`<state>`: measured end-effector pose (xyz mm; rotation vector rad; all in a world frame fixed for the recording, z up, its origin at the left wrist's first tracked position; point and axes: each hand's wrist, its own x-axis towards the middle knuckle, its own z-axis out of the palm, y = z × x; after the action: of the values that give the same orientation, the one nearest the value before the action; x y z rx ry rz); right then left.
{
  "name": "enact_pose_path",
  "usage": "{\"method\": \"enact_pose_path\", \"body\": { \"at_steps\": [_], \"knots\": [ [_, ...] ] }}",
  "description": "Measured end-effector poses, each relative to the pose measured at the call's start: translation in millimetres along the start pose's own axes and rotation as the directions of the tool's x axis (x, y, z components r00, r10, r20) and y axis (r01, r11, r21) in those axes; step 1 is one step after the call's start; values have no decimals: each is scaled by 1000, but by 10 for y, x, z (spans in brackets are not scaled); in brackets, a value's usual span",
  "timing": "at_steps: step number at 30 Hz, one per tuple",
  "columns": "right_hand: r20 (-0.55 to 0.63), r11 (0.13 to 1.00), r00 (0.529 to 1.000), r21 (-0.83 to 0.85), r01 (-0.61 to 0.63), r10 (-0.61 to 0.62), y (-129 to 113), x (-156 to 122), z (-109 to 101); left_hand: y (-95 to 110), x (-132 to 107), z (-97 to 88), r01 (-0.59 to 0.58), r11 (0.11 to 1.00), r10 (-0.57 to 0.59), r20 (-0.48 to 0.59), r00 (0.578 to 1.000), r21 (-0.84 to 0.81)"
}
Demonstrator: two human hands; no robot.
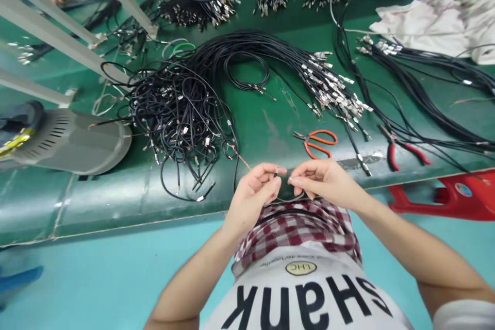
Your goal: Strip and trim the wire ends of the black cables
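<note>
Black, thin cable (276,172) sits pinched in the left hand (253,193).

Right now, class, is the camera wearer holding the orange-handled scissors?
No, the orange-handled scissors lie on the green table just beyond the left hand and right hand.

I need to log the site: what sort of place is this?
Likely a cable-assembly workshop: bundled black cables with metal terminals, orange-handled scissors and red-handled pliers lie on a long green workbench.

Turquoise floor (116,278), green worktable (116,191), red plastic stool (479,201), pale posts (58,36)
</note>
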<state>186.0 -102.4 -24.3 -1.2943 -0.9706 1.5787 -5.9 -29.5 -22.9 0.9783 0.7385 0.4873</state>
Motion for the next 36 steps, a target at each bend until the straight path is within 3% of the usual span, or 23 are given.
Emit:
{"method": "enact_pose_path", "body": {
  "at_steps": [10,17,22,27,36],
  "knots": [
    [-28,999,1000,-36,10,-11,-16,-4,-3,-34,35,8,-14,999,12,-58,998,-45],
    [-39,997,999,-75,13,-16,-28,-18,-10,13,61,10,0,996,-3,-34,999,-93],
    [-77,976,993,-208,67,-84,-44,-59,27,-13,54,30,-28,997,23,-56,998,-78],
    [-115,936,978,-326,130,-176,-45,-129,73,-28,-20,36,-11,999,14,-60,998,48],
    [-74,937,962,-255,236,-263,-24,-170,81,-46,-33,35,36,997,-37,7,999,75]
  ]
}}
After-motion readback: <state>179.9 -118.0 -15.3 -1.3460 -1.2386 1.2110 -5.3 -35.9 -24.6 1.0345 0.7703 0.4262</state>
